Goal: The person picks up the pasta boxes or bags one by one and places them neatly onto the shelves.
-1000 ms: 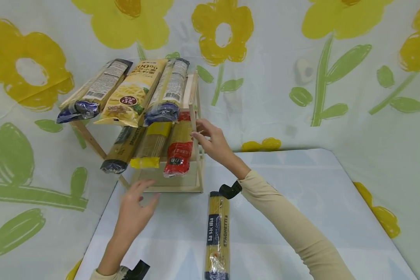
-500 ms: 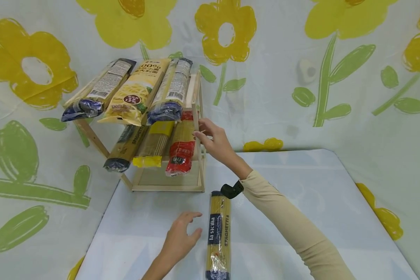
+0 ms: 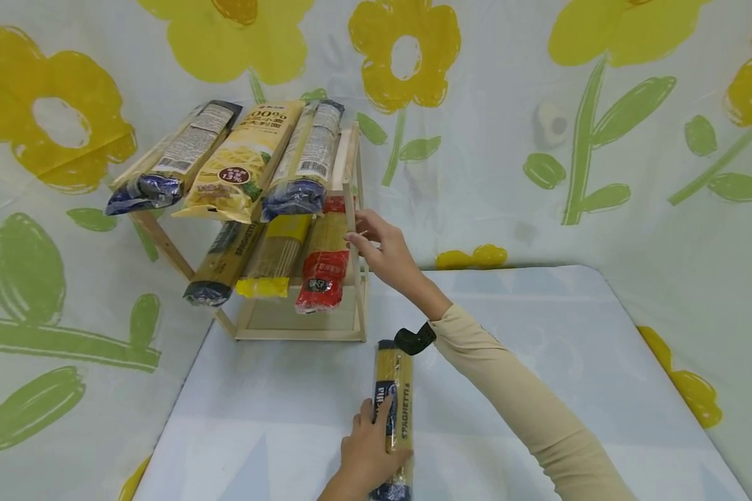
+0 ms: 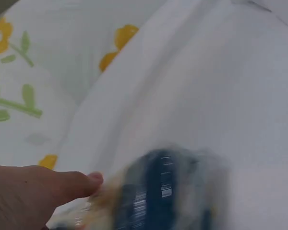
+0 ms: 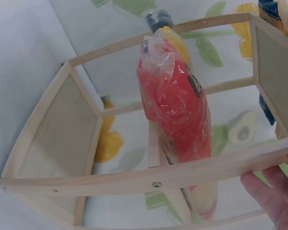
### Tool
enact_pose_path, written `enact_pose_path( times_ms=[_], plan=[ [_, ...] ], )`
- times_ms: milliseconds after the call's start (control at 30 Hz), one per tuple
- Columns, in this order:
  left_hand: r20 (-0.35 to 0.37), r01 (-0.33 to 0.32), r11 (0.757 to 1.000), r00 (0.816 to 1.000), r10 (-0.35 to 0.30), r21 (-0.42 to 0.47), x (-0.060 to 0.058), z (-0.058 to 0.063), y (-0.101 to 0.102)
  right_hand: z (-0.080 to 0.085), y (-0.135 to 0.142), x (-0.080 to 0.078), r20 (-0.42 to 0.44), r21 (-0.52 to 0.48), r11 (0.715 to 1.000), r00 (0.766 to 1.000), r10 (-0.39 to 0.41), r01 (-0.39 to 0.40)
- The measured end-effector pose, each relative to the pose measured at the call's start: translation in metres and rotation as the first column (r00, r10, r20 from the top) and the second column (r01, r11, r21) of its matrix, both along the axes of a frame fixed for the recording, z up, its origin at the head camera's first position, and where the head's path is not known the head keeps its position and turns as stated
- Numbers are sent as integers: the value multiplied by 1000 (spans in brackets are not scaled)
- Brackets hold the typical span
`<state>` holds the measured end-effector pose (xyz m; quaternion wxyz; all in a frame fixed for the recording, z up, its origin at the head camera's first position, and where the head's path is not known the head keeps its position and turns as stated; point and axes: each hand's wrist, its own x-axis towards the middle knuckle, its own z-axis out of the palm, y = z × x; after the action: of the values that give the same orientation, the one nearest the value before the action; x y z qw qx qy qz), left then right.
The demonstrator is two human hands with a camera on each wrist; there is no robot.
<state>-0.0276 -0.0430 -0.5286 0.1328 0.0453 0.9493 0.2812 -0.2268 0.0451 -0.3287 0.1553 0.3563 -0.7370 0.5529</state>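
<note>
A clear-wrapped pack of spaghetti (image 3: 404, 396) with a dark blue label lies lengthwise on the white table. My left hand (image 3: 371, 445) grips its near half from above, with the thumb on the right side and the fingers over the label. In the left wrist view that pack (image 4: 158, 191) is blurred, and my thumb touches its edge. My right hand (image 3: 385, 247) holds the right front post of a wooden rack (image 3: 301, 336). The right wrist view shows my fingertips (image 5: 259, 189) against the rack's wooden bar (image 5: 201, 172).
On the rack's top lie a blue-ended pasta pack (image 3: 182, 156), a yellow pasta bag (image 3: 244, 163) and another blue-ended pack (image 3: 307, 160). The shelf below bears a dark-ended spaghetti pack (image 3: 222, 264), a yellow-ended pack (image 3: 276, 257) and a red-ended pack (image 3: 322, 268). A flowered cloth (image 3: 489, 139) hangs behind.
My left hand has come from beside the rack, down and to the right, and taken hold of the spaghetti pack on the table. The right hand has stayed on the rack's post.
</note>
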Motion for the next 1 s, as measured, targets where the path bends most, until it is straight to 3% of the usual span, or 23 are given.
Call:
enact_pose_path(
  times_ms=[133,333,567,767,1000],
  plan=[
    [-36,28,997,999,-31,-71,1,-13,18,2,1,3,-15,-5,1000,1000,-14,14],
    [-88,2,999,996,-5,-35,-4,-14,31,12,1,13,1,-18,1000,1000,-17,18],
    [-140,-30,998,989,38,60,-3,-9,23,-1,-1,0,-5,-2,1000,1000,-7,7],
    [-178,-55,989,981,78,134,0,-5,17,0,-1,0,-4,-13,1000,1000,3,-3],
    [-157,-70,982,983,98,173,5,5,3,2,0,0,-8,-21,1000,1000,8,-8]
  ],
)
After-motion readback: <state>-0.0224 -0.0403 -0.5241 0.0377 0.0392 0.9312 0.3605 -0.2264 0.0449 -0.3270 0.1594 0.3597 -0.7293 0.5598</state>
